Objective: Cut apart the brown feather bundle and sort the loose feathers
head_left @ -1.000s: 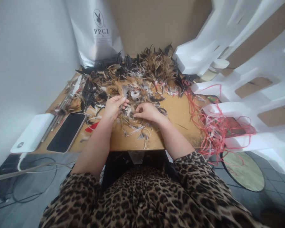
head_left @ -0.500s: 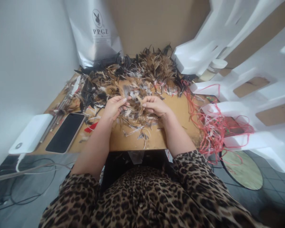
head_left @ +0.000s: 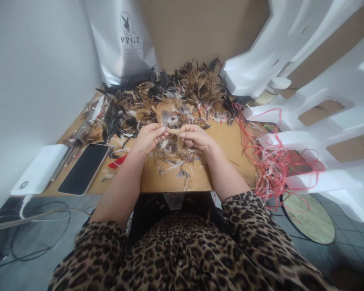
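My left hand (head_left: 150, 138) is closed in a pinch, with a brown and grey feather (head_left: 163, 115) rising from its fingertips. Opposite it, my right hand (head_left: 197, 137) pinches a light tan feather (head_left: 173, 131), whose narrow end reaches across to my left fingertips. Whether the left fingers grip that end too, I cannot tell. Both hands are just above a loose heap of brown, black and white feathers (head_left: 133, 103). Bits of fluff and pale quills (head_left: 172, 166) lie on the table below my hands.
A silver bag (head_left: 127, 52) stands behind the feathers. To the left lie a phone (head_left: 84, 169) and a white power bank (head_left: 39, 169) with a cable. Tangled red strings (head_left: 273, 165) hang over the table's right side, beside white foam pieces (head_left: 306, 178). A lidded jar (head_left: 273, 89) stands at the back right.
The tan feather in my right hand has swung from pointing up to lying sideways towards my left hand. My hands have come slightly closer together.
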Tool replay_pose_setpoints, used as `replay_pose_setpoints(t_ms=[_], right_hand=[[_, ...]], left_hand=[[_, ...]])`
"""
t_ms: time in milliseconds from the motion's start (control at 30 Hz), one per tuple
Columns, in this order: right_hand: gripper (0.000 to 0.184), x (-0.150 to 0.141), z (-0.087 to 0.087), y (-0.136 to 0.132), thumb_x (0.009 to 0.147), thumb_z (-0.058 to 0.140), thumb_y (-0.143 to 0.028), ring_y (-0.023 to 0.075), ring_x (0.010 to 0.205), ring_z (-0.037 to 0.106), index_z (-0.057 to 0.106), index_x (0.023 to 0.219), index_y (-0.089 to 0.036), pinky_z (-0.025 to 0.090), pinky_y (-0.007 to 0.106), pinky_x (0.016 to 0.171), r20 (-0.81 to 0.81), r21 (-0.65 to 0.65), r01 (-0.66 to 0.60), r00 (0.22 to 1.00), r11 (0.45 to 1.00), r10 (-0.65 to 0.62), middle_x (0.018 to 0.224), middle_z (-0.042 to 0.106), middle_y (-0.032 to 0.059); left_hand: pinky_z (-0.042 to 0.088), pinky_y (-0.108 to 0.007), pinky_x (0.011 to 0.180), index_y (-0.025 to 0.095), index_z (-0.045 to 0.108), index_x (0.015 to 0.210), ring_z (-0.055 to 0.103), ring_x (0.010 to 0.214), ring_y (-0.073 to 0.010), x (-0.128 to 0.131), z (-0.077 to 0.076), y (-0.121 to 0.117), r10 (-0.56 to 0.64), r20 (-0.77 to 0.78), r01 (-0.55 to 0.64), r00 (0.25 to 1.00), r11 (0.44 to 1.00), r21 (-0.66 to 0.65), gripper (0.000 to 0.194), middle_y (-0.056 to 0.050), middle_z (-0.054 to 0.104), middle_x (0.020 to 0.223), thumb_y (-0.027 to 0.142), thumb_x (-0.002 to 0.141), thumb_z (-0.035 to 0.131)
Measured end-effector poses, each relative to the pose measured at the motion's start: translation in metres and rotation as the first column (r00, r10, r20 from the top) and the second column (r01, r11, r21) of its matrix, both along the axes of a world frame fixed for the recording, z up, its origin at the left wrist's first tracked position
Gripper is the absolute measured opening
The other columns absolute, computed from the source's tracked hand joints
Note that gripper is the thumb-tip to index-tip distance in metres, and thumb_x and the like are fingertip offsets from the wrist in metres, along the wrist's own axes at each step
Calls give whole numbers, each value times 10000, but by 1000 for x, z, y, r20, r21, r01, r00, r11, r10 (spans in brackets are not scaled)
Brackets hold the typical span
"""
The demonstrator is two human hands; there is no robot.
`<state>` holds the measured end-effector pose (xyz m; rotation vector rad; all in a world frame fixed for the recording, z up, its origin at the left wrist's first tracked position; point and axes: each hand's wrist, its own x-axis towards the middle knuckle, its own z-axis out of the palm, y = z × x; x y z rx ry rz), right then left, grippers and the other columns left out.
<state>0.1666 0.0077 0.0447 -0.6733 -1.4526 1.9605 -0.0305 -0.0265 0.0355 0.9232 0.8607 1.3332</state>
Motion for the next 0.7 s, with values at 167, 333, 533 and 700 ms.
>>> replay_pose_setpoints(t_ms=[167, 333, 533, 700], right_hand=[[298, -3, -2, 3, 619, 755, -306, 1, 363, 316, 528, 727, -147, 155, 138, 352, -29, -36, 80, 996, 996, -81, 522, 564, -56], [302, -9, -8, 3, 623, 751, -318, -1, 371, 317, 539, 751, -145, 161, 140, 358, -57, -88, 64, 996, 994, -69, 561, 587, -46], [286, -14, -12, 4, 629, 747, -301, 4, 373, 343, 535, 740, -146, 185, 143, 361, -86, -73, 146, 985, 987, -152, 584, 596, -40], [286, -17, -9, 2, 624, 744, -314, 10, 366, 356, 531, 718, -147, 184, 144, 357, -80, 0, 264, 961, 964, -264, 561, 588, -43]], left_hand=[[464, -163, 512, 105, 627, 680, 576, 491, -67, 0, -2, 1, 17, -51, -19, 999, 999, -43, 255, -43, 656, 594, 253, 567, 802], [445, -161, 478, 106, 619, 668, 565, 465, -70, 3, -2, 1, 31, -88, -36, 996, 998, -56, 235, -36, 642, 558, 227, 566, 793], [457, -160, 490, 100, 623, 670, 591, 505, -78, 5, -1, 1, 33, -70, -37, 997, 998, -57, 219, -47, 656, 590, 218, 581, 785], [471, -166, 501, 95, 634, 701, 620, 556, -90, 1, -5, 2, -3, -51, 1, 999, 999, -43, 204, -77, 694, 707, 216, 611, 771]])
